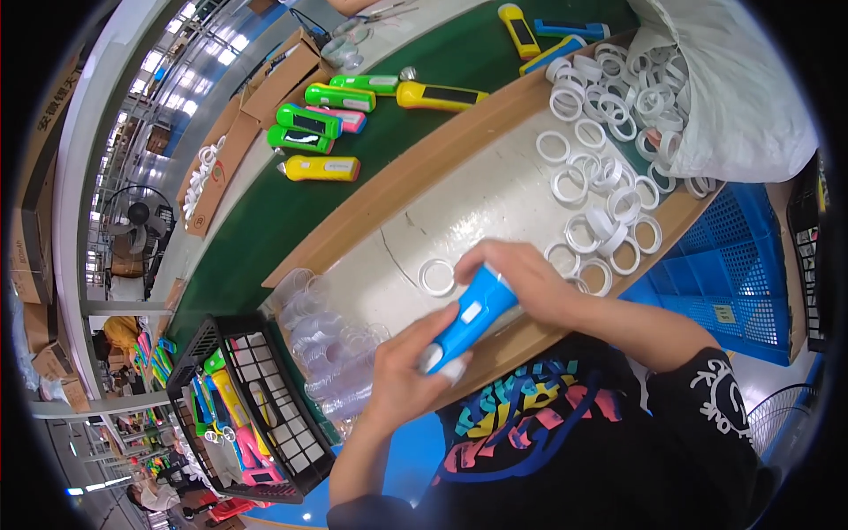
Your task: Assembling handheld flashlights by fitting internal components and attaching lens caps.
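1. The left hand (402, 367) is curled partly closed around the near-left end of a blue plastic flashlight with a white switch (473, 311).
2. The right hand (523, 272) bends its fingers over the flashlight's other end, partly closed on it.
3. The flashlight is held tilted above the near edge of the white, cardboard-edged counter (481, 199).
4. One round white plastic ring (421, 278) lies on the counter just beside the flashlight.
5. More white plastic rings (609, 174) crowd the counter's right end, beside a white plastic bag (738, 102).
6. Clear round plastic pieces (322, 340) are stacked along its left end.
7. Beyond the far edge, yellow, green and blue flashlights lie on a green strip (234, 252).
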The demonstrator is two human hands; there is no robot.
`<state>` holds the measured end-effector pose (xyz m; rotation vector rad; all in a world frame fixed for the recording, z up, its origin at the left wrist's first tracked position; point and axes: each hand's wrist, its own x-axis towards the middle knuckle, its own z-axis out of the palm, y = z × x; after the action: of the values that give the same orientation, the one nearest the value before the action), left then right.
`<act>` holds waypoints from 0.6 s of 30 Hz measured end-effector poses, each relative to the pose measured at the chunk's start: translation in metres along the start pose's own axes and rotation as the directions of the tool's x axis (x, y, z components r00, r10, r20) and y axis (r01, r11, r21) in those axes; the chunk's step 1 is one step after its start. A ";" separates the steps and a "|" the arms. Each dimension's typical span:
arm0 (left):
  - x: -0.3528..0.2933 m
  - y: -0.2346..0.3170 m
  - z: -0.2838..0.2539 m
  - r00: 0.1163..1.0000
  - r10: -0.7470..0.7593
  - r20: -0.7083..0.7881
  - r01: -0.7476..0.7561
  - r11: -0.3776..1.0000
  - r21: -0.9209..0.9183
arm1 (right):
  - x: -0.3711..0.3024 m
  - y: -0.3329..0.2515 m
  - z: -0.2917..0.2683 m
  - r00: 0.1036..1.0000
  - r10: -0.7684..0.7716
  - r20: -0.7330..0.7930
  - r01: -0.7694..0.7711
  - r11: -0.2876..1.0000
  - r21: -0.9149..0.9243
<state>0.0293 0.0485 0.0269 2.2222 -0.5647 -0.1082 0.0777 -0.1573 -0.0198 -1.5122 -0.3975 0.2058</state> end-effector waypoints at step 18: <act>-0.019 0.001 0.077 0.864 -0.157 0.478 0.371 -0.442 -0.817 | -0.004 -0.002 0.014 0.983 0.182 -0.004 -0.078 0.446 0.892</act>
<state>-0.0078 0.0014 -0.0247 0.3791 0.2321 -0.7565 0.0685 -0.1460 -0.0178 -0.4638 -0.0335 0.3897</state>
